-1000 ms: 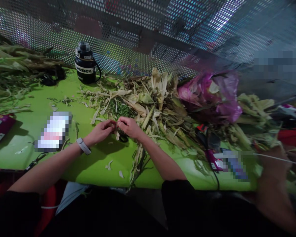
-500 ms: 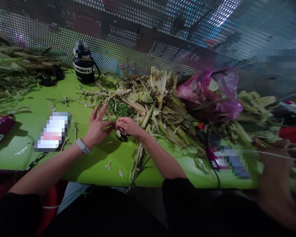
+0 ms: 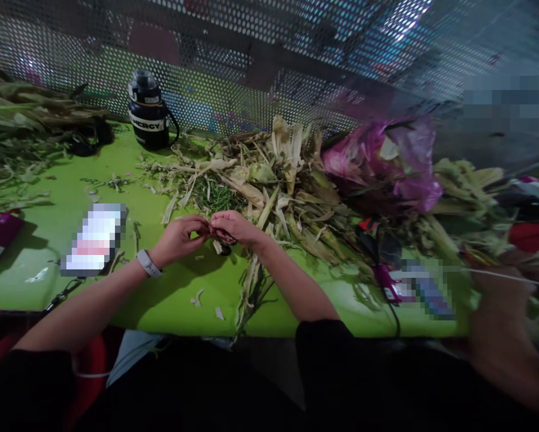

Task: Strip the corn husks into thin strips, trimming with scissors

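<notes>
It is better that right fingers (image 3: 228,219), curled around the pale scrap (image 3: 217,246), hold steady while nearly pinched left fingers (image 3: 200,224) beside them, grip unclear, work gently.

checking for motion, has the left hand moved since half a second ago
Yes: the left hand has folded its raised fingers down, away from the husk pile and toward the near edge of the table.

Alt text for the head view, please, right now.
The right hand holds a small reddish item, the left hand close beside it, above a green table. Behind lie dry husks, with a pink bag to their right and a black bottle to their left.
</notes>
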`<state>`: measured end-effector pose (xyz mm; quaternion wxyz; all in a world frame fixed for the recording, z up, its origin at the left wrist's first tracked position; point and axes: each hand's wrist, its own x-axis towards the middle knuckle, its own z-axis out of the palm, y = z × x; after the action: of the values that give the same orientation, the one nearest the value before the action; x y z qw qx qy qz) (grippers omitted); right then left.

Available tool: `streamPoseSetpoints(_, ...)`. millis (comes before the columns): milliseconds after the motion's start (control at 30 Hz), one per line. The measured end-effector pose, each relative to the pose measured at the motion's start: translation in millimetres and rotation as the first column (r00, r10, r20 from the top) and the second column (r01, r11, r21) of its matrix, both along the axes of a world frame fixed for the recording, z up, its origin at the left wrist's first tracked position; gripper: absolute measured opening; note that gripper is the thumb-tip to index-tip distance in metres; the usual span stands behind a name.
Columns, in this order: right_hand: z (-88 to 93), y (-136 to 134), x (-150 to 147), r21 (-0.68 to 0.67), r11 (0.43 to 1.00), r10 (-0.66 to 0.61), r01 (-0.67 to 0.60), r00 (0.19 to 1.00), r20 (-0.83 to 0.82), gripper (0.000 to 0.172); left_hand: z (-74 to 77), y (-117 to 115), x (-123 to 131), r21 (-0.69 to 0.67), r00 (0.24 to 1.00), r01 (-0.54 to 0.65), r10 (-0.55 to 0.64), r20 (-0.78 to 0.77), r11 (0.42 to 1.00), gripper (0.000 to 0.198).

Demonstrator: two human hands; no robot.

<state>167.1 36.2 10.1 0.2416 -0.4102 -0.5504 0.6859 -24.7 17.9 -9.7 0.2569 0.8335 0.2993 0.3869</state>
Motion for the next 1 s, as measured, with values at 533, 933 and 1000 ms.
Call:
streamPoseSetpoints(533, -1.3, 11.8, 1.7, -0.218, 0.956, -0.236, 0.195, 0.955, -0.181, 0.015, 2.8, -5.3, -5.9, 0.221, 0.957, 0.092, -0.025, -0.289, 0.971, 0.017)
streamPoseSetpoints(933, -4.4, 10.1, 1.7, -0.04, 0.988, -0.149, 0.147, 0.986, -0.071, 0.031, 3.5, -5.6, 4.6, -0.686, 0.974, 0.078, -0.203, -0.103, 0.723, 0.03)
streamPoseSetpoints(1000, 7.2, 9.3, 11.3, 0.146, 0.987, -0.074, 0.063, 0.995, 0.071, 0.034, 0.5, -4.4, 4.0, -0.663, 0.984, 0.061, -0.155, -0.083, 0.746, 0.031)
